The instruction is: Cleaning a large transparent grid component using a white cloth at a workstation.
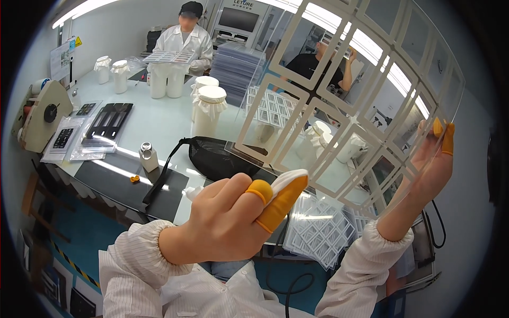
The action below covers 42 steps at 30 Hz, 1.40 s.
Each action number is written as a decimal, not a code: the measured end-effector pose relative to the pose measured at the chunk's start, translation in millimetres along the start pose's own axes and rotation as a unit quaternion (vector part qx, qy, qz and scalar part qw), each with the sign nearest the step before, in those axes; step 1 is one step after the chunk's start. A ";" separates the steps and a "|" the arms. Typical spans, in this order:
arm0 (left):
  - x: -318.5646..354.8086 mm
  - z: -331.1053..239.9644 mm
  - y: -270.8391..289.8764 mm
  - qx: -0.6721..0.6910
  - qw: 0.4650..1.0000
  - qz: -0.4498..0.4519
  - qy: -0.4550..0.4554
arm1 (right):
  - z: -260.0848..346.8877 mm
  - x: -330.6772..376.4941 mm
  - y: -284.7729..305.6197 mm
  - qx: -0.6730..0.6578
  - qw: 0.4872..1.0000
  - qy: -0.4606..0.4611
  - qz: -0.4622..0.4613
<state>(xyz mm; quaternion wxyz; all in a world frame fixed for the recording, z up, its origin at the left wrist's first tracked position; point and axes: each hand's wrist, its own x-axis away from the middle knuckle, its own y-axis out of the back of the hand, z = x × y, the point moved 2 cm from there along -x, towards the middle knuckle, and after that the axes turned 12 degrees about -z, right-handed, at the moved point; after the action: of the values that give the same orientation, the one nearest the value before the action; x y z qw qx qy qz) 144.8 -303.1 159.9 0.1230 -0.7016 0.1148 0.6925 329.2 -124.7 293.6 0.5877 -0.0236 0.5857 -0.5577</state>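
— Hands, what did they hold?
— Left hand (233,217), with orange finger cots, was closed on a white wiping cloth (289,179) pressed to a clear sheet with white frames (339,106). Right hand (432,164) gripped that sheet's right edge, lifted above the desk (159,127).
— And under it?
— More such sheets in a stack (318,230) lay near a black bag (217,156).

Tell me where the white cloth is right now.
In the head view, the cloth sits center frame, pinched in the left hand between orange finger cots, against the lower edge of the clear sheet held up by the right hand.
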 end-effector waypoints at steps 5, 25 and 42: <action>9.4 2.8 4.1 0.018 0.998 0.054 0.008 | -2.6 -8.1 5.7 -0.018 0.997 0.007 0.074; 20.5 7.7 -28.5 0.495 0.689 0.104 0.518 | -7.6 6.9 -6.0 0.066 0.997 0.008 -0.033; 30.9 5.4 -39.8 0.563 0.640 -0.001 0.523 | -12.0 2.5 3.9 0.125 0.992 -0.002 -0.020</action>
<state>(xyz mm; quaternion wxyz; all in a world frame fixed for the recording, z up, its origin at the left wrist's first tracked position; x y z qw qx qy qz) 153.4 -263.4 129.4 0.4140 -0.7422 0.5270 0.0114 322.3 -117.5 285.5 0.5759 0.0372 0.5093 -0.6384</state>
